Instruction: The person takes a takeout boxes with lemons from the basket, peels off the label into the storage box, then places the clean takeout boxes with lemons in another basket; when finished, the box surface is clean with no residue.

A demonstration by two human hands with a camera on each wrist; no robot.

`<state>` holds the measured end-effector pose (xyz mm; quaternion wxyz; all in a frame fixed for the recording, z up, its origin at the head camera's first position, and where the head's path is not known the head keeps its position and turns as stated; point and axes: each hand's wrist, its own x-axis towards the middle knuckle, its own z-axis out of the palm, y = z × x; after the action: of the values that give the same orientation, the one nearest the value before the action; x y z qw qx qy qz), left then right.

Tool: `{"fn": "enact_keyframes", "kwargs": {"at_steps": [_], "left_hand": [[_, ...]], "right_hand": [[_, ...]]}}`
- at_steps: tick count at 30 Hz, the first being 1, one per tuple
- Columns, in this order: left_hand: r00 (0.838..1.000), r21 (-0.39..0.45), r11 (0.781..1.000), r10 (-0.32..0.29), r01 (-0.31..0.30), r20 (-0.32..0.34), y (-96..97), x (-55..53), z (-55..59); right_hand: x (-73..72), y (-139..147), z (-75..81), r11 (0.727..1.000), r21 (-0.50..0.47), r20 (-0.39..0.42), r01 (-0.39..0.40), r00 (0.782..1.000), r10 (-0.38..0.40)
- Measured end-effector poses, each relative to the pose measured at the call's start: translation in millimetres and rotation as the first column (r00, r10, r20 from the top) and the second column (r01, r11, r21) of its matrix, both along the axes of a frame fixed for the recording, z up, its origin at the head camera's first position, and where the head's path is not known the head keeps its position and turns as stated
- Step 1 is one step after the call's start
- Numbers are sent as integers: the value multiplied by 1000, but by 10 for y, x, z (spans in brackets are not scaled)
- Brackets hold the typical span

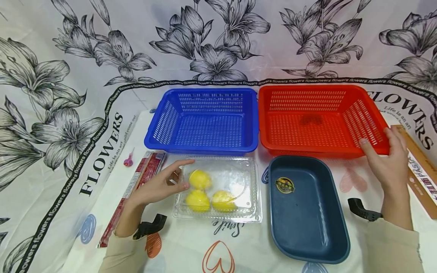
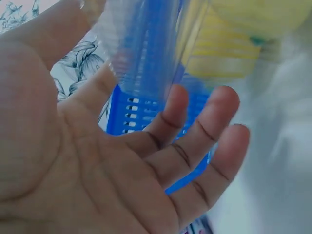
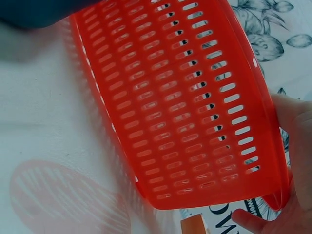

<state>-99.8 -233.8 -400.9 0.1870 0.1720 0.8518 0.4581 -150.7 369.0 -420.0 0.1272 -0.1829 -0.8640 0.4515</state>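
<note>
My left hand (image 1: pixel 158 185) holds the left side of a clear plastic box (image 1: pixel 235 178), thumb and index finger at its edge. Three yellow lemons (image 1: pixel 198 201) show through the lid. In the left wrist view, the other fingers (image 2: pixel 180 156) of this hand (image 2: pixel 87 161) hang loosely beside the blurred clear wall. At the near right corner of a red basket (image 1: pixel 307 140), my right hand (image 1: pixel 389 163) grips the rim, thumb over the edge. The right wrist view shows the slotted wall of the red basket (image 3: pixel 161 107), with the right hand (image 3: pixel 292 161) at its corner.
A blue basket (image 1: pixel 205 144) stands left of the red one, behind the plastic box. A dark blue tub (image 1: pixel 307 212) sits in front of the red basket. Red packets (image 1: pixel 136 182) and a small pink item (image 1: pixel 128 161) lie left; a brown box (image 1: pixel 421 182) lies right.
</note>
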Motion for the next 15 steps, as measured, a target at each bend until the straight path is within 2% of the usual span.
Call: {"fn": "enact_keyframes", "kwargs": {"at_steps": [4, 7, 15], "left_hand": [[996, 98, 995, 7, -16, 89, 39, -70, -30], [989, 158, 987, -11, -12, 145, 51, -111, -45], [987, 152, 987, -80, 59, 137, 38, -123, -29]], "right_hand": [[11, 24, 25, 1000, 1, -26, -4, 1000, 4], [13, 42, 33, 1000, 8, -30, -4, 1000, 4], [12, 45, -4, 1000, -22, -23, -4, 1000, 3]]}}
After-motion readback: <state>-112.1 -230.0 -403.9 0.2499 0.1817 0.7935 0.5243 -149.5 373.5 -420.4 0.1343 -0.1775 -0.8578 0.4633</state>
